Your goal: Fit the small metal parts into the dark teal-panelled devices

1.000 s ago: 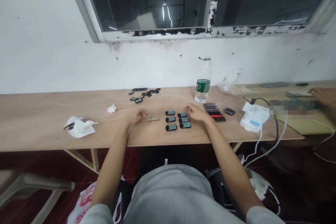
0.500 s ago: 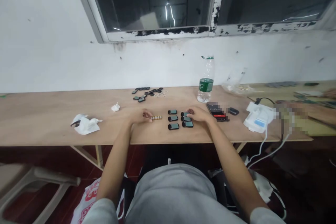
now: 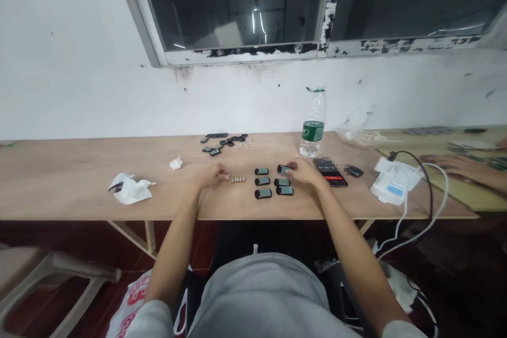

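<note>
Near the middle of the table, my left hand (image 3: 214, 175) is closed in a pinch just left of a short row of small, pale metallic pieces (image 3: 238, 179). What sits between its fingertips is too small to make out. My right hand (image 3: 303, 172) has its fingers closed on the edge of a small black case with a grey-green face (image 3: 284, 169), the farthest one in the right column. Below it lie more such cases (image 3: 284, 190), and a second column of them (image 3: 263, 193) stands to the left.
Toward the wall lies a pile of dark cases (image 3: 224, 142) with tiny white bits. A water bottle (image 3: 312, 132), a phone (image 3: 331, 173) and a white cabled device (image 3: 396, 182) are on the right. Crumpled tissues (image 3: 132, 190) lie left. Another person's hand (image 3: 455, 169) is far right.
My left hand has drawn slightly left, leaving a gap to the row of small pieces. The case under my right hand has shifted away from the one below it.
</note>
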The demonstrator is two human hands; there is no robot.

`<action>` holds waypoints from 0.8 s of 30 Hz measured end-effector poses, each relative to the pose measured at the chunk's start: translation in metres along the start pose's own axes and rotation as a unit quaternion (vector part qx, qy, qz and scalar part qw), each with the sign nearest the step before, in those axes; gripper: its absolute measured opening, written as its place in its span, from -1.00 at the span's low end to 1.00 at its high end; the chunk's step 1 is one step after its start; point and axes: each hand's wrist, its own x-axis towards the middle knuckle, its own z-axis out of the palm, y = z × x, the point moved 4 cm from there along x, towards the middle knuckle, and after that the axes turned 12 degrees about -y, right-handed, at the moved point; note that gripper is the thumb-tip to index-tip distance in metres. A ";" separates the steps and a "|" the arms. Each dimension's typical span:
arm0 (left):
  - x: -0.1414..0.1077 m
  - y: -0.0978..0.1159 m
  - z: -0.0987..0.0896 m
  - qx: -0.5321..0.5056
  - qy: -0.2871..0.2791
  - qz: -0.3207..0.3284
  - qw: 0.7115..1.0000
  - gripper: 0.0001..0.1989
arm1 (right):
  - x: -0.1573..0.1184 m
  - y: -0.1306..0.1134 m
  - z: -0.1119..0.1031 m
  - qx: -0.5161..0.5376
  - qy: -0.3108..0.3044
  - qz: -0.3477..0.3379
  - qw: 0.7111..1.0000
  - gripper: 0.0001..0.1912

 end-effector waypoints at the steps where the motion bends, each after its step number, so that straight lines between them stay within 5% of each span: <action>1: -0.002 0.007 -0.003 0.007 0.012 0.013 1.000 -0.72 | -0.001 -0.004 -0.003 0.015 0.018 -0.005 1.000 -0.78; 7: -0.023 0.088 -0.003 -0.014 0.060 0.165 0.984 -0.69 | -0.007 -0.040 -0.005 0.102 0.043 -0.072 0.991 -0.73; 12: -0.033 0.147 0.014 0.030 0.119 0.219 0.968 -0.72 | -0.012 -0.069 0.005 0.155 0.033 -0.134 0.978 -0.71; 16: -0.034 0.158 0.021 0.054 0.189 0.234 0.952 -0.74 | -0.018 -0.084 0.006 0.172 0.029 -0.142 0.974 -0.70; 24: -0.035 0.151 0.017 0.038 0.233 0.229 0.944 -0.78 | -0.022 -0.089 0.005 0.230 0.015 -0.135 0.964 -0.66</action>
